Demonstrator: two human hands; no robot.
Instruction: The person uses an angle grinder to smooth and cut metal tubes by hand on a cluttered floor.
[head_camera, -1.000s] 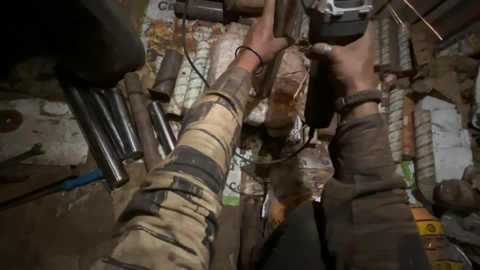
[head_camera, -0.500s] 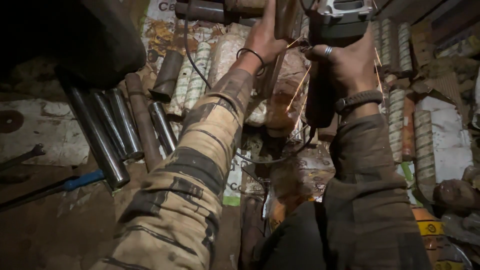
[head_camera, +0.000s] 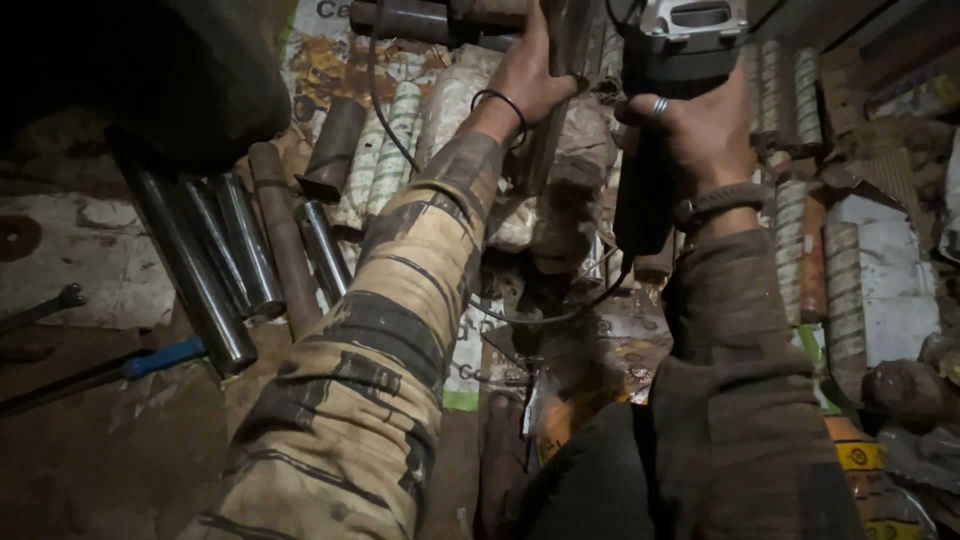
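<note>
Up top — right hand tight around grinder (silver-headed), left hand gripping metal bar.

your right hand grips an angle grinder with a matt silver cast-metal head and a dark, dull plastic body. your left hand rests on a rusty, rough metal bar. your sleeves are coarse woven cloth, striped and grimy. the steel tubes beside your left arm look smooth and glossy, while the pipe among them is brown and matt with rust. the sacks underneath are woven plastic, stained and dusty. the blue tool handle looks like smooth plastic.
</note>
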